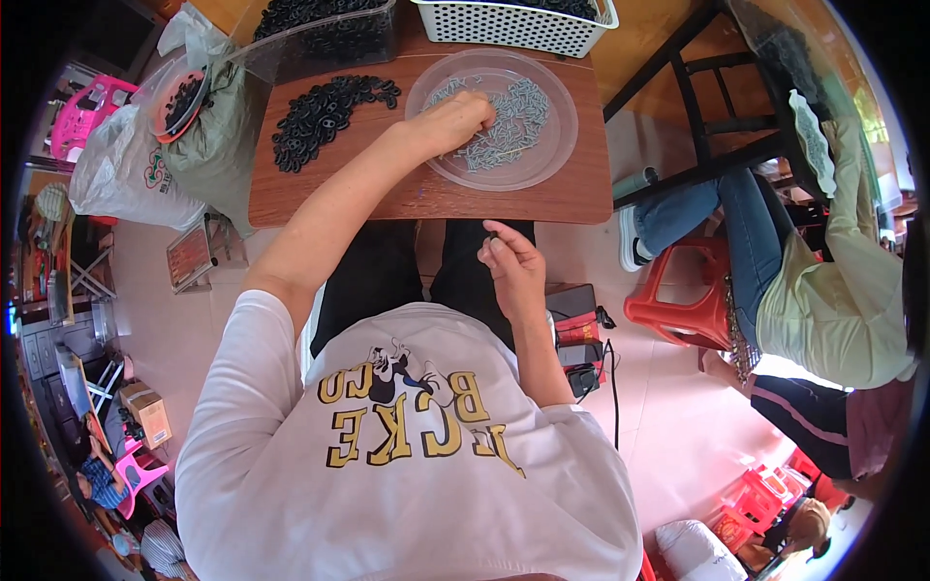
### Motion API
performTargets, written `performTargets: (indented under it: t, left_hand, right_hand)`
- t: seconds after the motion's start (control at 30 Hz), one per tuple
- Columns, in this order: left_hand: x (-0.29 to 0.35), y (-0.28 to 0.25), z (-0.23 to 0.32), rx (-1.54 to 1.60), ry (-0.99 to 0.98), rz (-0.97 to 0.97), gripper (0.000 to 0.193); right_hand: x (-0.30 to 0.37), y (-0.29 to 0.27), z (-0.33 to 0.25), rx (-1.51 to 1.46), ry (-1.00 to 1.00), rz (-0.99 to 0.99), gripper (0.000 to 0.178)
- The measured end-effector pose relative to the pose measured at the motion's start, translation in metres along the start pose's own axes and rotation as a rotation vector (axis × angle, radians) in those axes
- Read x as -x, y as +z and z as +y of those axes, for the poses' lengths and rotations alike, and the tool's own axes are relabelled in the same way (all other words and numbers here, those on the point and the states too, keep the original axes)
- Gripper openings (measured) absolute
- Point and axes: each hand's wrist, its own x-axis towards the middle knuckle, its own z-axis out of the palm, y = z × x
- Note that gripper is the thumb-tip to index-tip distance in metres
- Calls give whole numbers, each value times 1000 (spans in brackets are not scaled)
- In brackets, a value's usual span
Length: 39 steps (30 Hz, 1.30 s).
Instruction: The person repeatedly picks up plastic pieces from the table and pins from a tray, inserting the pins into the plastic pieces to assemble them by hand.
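Two bare hands are at work at a brown wooden table. The left hand reaches across it into a round, clear plastic dish, where its bent fingertips dip down among loose grey metal screws; whether they pinch one I cannot tell, since the hand itself hides the tips. The right hand is raised just off the near edge of the table, palm side turned inward, thumb and forefinger closed together on a small dark piece too tiny to make out fully. The screws spread over most of the dish floor, lying in all directions. Left of the dish, and apart from it, a flat heap of black ring-like parts lies directly on the wood. Along the far edge are a clear bin of more black pieces and a white perforated basket, also holding black pieces. Off to the right, beyond the table, a person in blue jeans sits near a red plastic stool.
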Motion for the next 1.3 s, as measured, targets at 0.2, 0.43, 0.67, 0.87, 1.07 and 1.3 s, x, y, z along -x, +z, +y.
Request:
performTargets:
  t: [0.2, 0.43, 0.67, 0.87, 1.07, 1.3]
  left_hand:
    - [1, 2, 2, -55, 34, -5, 12]
    - [3, -21, -1, 28, 2, 264, 12]
    - [-5, -21, 14, 2, -218, 22, 11]
    - [-13, -4, 12, -83, -265, 38, 13]
    - [-12, 12, 3, -241, -143, 101, 13]
    - [15, -9, 23, 63, -174, 300, 11]
  right_hand:
    - [1, 9, -11, -187, -79, -89, 26]
    - [5, 4, -18, -225, -129, -82, 19]
    - [12, 7, -8, -264, -86, -148, 15]
    - [17, 3, -9, -250, -92, -104, 16]
    - [15, 4, -24, -209, -55, -44, 17]
    - [11, 17, -25, -218, -16, -7, 24]
